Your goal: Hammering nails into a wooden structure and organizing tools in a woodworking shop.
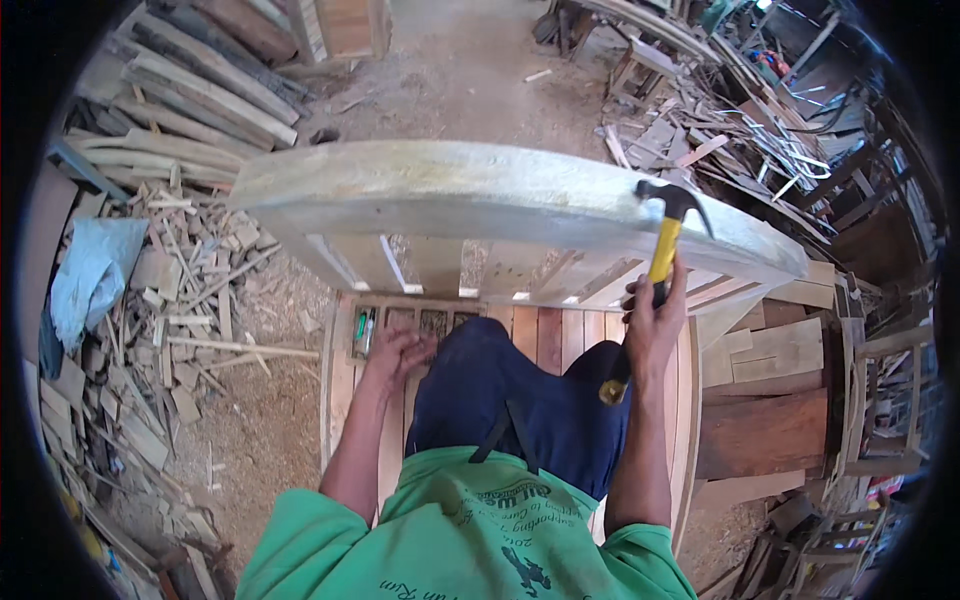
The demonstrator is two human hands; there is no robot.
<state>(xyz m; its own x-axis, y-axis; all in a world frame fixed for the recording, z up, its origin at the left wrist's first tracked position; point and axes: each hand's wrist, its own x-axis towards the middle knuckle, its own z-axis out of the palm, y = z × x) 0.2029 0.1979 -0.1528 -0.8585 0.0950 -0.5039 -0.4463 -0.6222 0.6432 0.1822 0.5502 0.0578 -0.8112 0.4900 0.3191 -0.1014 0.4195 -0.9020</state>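
Observation:
My right hand [652, 322] is wrapped round the handle of a claw hammer [664, 247], which has a dark steel head and a yellow and black grip. The head rises in front of the curved top rail [480, 185] of a slatted wooden piece, while the butt points back toward my thigh. Beside my left knee, my left hand [400, 352] has its fingers bent in toward the thumb; anything between them is too small to make out. Just beyond it lies a sectioned wooden tray [405, 312], holding a green item [361, 325] and small dark bits.
I sit on a slatted wooden platform [549, 338] joined to the slatted piece. Wood offcuts [185, 300] and a pale plastic bag [95, 275] lie to the left, below stacked timbers [205, 95]. Broad boards [765, 430] lie at right; a scrap heap [740, 150] fills the far right.

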